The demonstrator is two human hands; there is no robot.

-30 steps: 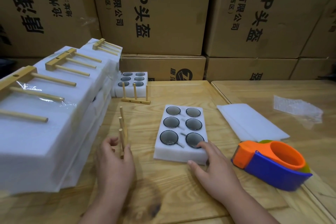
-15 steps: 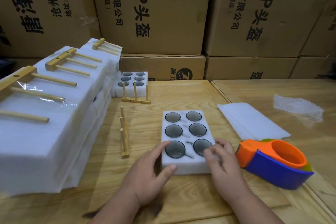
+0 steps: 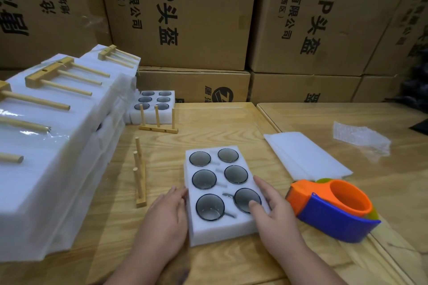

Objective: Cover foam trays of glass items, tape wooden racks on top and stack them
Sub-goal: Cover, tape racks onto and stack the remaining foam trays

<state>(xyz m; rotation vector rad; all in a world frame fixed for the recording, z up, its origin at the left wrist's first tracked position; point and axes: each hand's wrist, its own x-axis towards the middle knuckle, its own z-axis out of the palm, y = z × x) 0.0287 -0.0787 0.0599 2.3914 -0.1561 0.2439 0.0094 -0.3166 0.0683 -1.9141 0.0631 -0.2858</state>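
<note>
A white foam tray (image 3: 221,230) holding several dark glass cups lies uncovered at the table's front centre. My left hand (image 3: 165,217) rests flat against its left side, fingers straight. My right hand (image 3: 274,210) lies on its right edge, thumb on the foam beside the nearest right cup. A wooden peg rack (image 3: 140,176) lies on the table left of the tray. A white foam cover sheet (image 3: 305,157) sits to the right. The orange and blue tape dispenser (image 3: 333,209) stands just right of my right hand.
A stack of wrapped foam trays (image 3: 58,157) with racks taped on top fills the left. Behind stand another open tray of cups (image 3: 151,109) and an upright rack (image 3: 158,124). Bubble wrap (image 3: 361,137) lies far right. Cardboard boxes (image 3: 185,14) wall the back.
My left hand left the rack and came to the tray's left side. Both hands drew the tray toward me and to the right, and now flank it.
</note>
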